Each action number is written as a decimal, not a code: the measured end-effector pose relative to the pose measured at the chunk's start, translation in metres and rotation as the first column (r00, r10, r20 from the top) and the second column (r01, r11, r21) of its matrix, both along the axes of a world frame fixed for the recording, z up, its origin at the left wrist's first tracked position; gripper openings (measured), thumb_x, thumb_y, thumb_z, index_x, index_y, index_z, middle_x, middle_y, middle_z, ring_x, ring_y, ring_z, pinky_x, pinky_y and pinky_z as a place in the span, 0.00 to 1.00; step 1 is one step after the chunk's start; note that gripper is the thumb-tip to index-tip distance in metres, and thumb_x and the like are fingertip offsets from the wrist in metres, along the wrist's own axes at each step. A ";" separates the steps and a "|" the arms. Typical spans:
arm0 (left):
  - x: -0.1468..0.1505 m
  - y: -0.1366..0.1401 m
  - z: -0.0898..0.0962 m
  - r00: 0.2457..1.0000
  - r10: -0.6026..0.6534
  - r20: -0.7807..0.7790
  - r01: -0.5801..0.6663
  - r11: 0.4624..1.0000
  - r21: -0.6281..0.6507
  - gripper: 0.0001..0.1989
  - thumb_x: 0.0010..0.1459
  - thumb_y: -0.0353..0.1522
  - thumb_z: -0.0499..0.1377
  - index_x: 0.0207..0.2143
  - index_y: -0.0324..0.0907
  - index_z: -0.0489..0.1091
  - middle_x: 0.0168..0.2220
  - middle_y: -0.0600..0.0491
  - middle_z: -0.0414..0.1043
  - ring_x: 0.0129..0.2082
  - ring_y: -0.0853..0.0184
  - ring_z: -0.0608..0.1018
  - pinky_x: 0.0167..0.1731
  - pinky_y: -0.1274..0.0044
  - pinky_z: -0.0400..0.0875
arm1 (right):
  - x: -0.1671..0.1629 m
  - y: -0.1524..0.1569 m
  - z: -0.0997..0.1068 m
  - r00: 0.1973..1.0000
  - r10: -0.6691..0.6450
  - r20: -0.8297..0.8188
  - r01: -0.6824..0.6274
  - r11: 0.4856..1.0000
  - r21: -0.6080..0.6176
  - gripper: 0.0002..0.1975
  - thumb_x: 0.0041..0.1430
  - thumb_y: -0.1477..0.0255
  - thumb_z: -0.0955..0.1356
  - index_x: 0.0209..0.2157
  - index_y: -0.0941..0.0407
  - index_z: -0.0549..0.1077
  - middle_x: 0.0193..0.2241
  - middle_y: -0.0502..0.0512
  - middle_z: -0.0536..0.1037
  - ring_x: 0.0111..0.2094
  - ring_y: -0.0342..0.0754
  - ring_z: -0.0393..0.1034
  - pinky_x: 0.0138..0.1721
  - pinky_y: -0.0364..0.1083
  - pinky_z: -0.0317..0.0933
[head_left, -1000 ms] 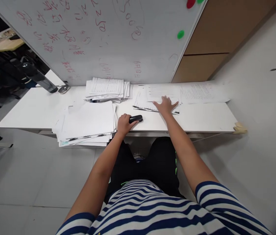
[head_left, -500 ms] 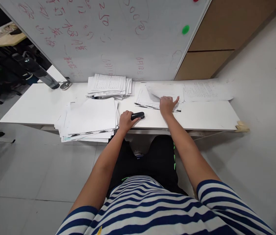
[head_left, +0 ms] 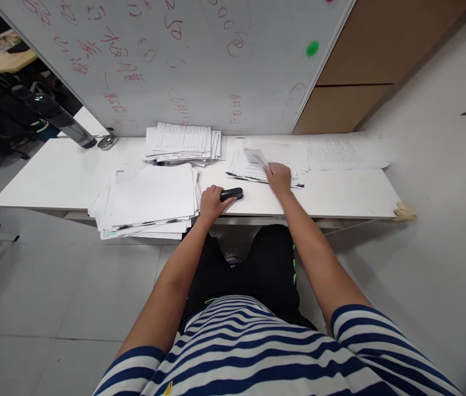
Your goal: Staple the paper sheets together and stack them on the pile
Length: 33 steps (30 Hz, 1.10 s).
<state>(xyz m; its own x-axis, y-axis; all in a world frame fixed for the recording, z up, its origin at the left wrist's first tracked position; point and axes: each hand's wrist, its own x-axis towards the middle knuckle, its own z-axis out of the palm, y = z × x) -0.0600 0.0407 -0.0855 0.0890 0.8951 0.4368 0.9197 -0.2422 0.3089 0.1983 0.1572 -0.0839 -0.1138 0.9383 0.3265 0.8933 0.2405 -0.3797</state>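
Note:
My left hand [head_left: 212,203] is closed around the rear end of a black stapler [head_left: 231,193], which lies near the table's front edge. My right hand [head_left: 278,177] grips the lifted edge of a sheet of paper [head_left: 256,158]; its fingertips are partly hidden. Beneath that sheet, more loose papers [head_left: 239,166] lie flat on the table. Left of my left hand, a thick stack of papers [head_left: 150,192] hangs over the front edge. Behind it sits a second stack of printed sheets [head_left: 181,140].
The white table [head_left: 340,195] runs along a whiteboard [head_left: 199,66] with red writing. A dark bottle [head_left: 57,118] and a computer mouse [head_left: 107,142] are at the back left. Printed sheets [head_left: 340,154] lie at the back right, near cardboard boxes [head_left: 348,104]. A wall [head_left: 443,181] borders the right side.
My right hand has shifted slightly left, and its thumb no longer sticks out. The lifted paper has turned so that its printed part shows. My left hand stays on the stapler.

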 end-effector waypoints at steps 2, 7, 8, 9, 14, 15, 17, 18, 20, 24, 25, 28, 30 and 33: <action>0.000 0.000 0.000 1.000 0.004 0.000 -0.004 1.000 -0.004 0.20 0.57 0.50 0.63 0.37 0.44 0.69 0.35 0.47 0.71 0.39 0.58 0.74 0.39 0.69 0.65 | 0.000 -0.001 0.001 1.000 -0.004 0.004 0.004 1.000 0.000 0.21 0.70 0.66 0.56 0.50 0.60 0.75 0.49 0.66 0.79 0.52 0.58 0.69 0.56 0.54 0.56; 0.001 0.000 0.000 1.000 0.010 -0.001 -0.010 1.000 -0.003 0.20 0.57 0.51 0.63 0.37 0.44 0.69 0.35 0.47 0.71 0.39 0.58 0.74 0.39 0.69 0.65 | 0.000 0.001 -0.002 1.000 -0.001 -0.025 0.001 1.000 0.017 0.21 0.69 0.65 0.57 0.49 0.60 0.77 0.49 0.65 0.79 0.52 0.58 0.70 0.55 0.54 0.57; 0.001 0.000 -0.001 1.000 0.013 -0.004 -0.013 1.000 -0.005 0.20 0.57 0.51 0.62 0.37 0.44 0.69 0.36 0.47 0.71 0.39 0.58 0.74 0.39 0.69 0.64 | 0.001 0.002 -0.003 1.000 -0.001 -0.029 0.002 1.000 0.017 0.20 0.69 0.65 0.58 0.48 0.59 0.77 0.49 0.65 0.80 0.52 0.58 0.70 0.55 0.54 0.57; 0.001 0.001 -0.001 1.000 0.015 -0.008 -0.015 1.000 -0.006 0.20 0.57 0.51 0.62 0.36 0.44 0.69 0.36 0.47 0.71 0.39 0.58 0.74 0.39 0.69 0.64 | 0.001 0.002 -0.003 0.999 -0.002 -0.034 0.003 1.000 0.017 0.20 0.69 0.65 0.58 0.48 0.59 0.77 0.50 0.64 0.79 0.53 0.58 0.70 0.56 0.54 0.57; -0.001 0.002 -0.005 1.000 0.009 -0.007 -0.009 1.000 0.000 0.21 0.58 0.52 0.61 0.38 0.43 0.70 0.36 0.46 0.71 0.40 0.57 0.74 0.38 0.69 0.64 | 0.001 0.002 -0.004 0.998 0.002 -0.067 0.000 1.000 0.025 0.18 0.68 0.64 0.61 0.44 0.57 0.79 0.52 0.62 0.79 0.55 0.56 0.70 0.58 0.53 0.57; -0.001 0.002 -0.006 1.000 0.007 -0.005 -0.007 1.000 0.000 0.22 0.58 0.52 0.61 0.38 0.43 0.70 0.36 0.46 0.71 0.40 0.57 0.74 0.39 0.69 0.64 | 0.001 0.002 -0.004 0.998 0.001 -0.067 0.001 1.000 0.024 0.18 0.68 0.64 0.61 0.43 0.57 0.79 0.52 0.62 0.79 0.55 0.56 0.70 0.58 0.53 0.57; -0.001 0.002 -0.007 1.000 0.008 -0.003 -0.008 1.000 -0.003 0.22 0.58 0.52 0.61 0.38 0.43 0.70 0.36 0.46 0.71 0.40 0.57 0.74 0.39 0.69 0.64 | 0.001 0.001 -0.003 0.998 -0.003 -0.064 0.005 1.000 0.023 0.18 0.67 0.63 0.62 0.43 0.58 0.79 0.52 0.62 0.79 0.55 0.56 0.70 0.58 0.53 0.57; -0.001 0.002 -0.007 1.000 0.009 -0.005 -0.009 1.000 -0.004 0.21 0.58 0.52 0.61 0.38 0.43 0.70 0.36 0.46 0.71 0.40 0.57 0.74 0.39 0.69 0.64 | 0.001 0.001 -0.003 0.998 -0.005 -0.063 0.006 1.000 0.023 0.18 0.67 0.63 0.62 0.44 0.58 0.79 0.52 0.63 0.79 0.54 0.56 0.70 0.58 0.53 0.58; -0.001 0.002 -0.007 1.000 0.010 -0.007 -0.010 1.000 -0.003 0.21 0.58 0.52 0.61 0.38 0.43 0.70 0.37 0.46 0.72 0.40 0.57 0.74 0.39 0.69 0.64 | 0.001 0.000 -0.002 0.998 -0.007 -0.059 0.008 1.000 0.024 0.18 0.67 0.63 0.61 0.44 0.58 0.79 0.51 0.63 0.79 0.54 0.57 0.70 0.57 0.53 0.58; -0.002 0.002 -0.008 1.000 0.015 -0.012 -0.014 1.000 0.004 0.22 0.58 0.53 0.60 0.38 0.43 0.70 0.37 0.46 0.72 0.40 0.57 0.74 0.39 0.68 0.64 | 0.001 0.000 -0.002 1.000 -0.003 -0.013 0.003 1.000 0.010 0.19 0.69 0.65 0.58 0.46 0.59 0.77 0.47 0.65 0.80 0.50 0.59 0.70 0.54 0.55 0.59; -0.002 0.003 -0.008 1.000 0.015 -0.012 -0.015 1.000 0.005 0.22 0.58 0.53 0.60 0.38 0.43 0.70 0.37 0.46 0.72 0.40 0.57 0.74 0.39 0.68 0.64 | 0.000 0.001 -0.002 1.000 -0.002 0.001 0.002 1.000 0.011 0.20 0.69 0.66 0.57 0.46 0.59 0.76 0.45 0.65 0.80 0.49 0.59 0.70 0.52 0.55 0.59; -0.001 0.003 -0.009 1.000 0.025 -0.004 -0.025 1.000 0.001 0.23 0.58 0.54 0.60 0.38 0.44 0.70 0.37 0.45 0.72 0.40 0.57 0.74 0.40 0.68 0.64 | -0.001 0.001 -0.002 1.000 -0.013 0.015 0.012 0.999 0.031 0.21 0.70 0.67 0.55 0.42 0.59 0.76 0.41 0.66 0.79 0.46 0.59 0.70 0.51 0.56 0.59; -0.001 0.002 -0.009 0.998 0.059 0.016 -0.059 0.998 -0.003 0.23 0.57 0.53 0.60 0.39 0.44 0.70 0.38 0.44 0.73 0.41 0.55 0.74 0.41 0.67 0.65 | -0.002 -0.002 0.002 0.999 -0.039 -0.008 0.039 0.998 0.053 0.22 0.71 0.65 0.54 0.37 0.58 0.75 0.38 0.65 0.79 0.44 0.58 0.70 0.51 0.56 0.60; 0.001 0.000 -0.008 0.984 0.163 0.067 -0.165 0.986 0.026 0.20 0.58 0.51 0.61 0.42 0.45 0.71 0.41 0.43 0.74 0.47 0.51 0.74 0.49 0.59 0.63 | -0.001 -0.024 0.021 0.990 -0.088 -0.113 0.103 0.985 0.136 0.24 0.71 0.60 0.53 0.30 0.54 0.72 0.32 0.63 0.76 0.40 0.57 0.70 0.50 0.56 0.61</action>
<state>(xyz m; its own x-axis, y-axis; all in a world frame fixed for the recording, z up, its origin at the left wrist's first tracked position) -0.0587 0.0404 -0.0934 -0.0867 0.8812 0.4647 0.9262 -0.1005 0.3634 0.1971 0.1329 -0.0627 0.0166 0.8866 0.4622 0.8711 0.2141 -0.4420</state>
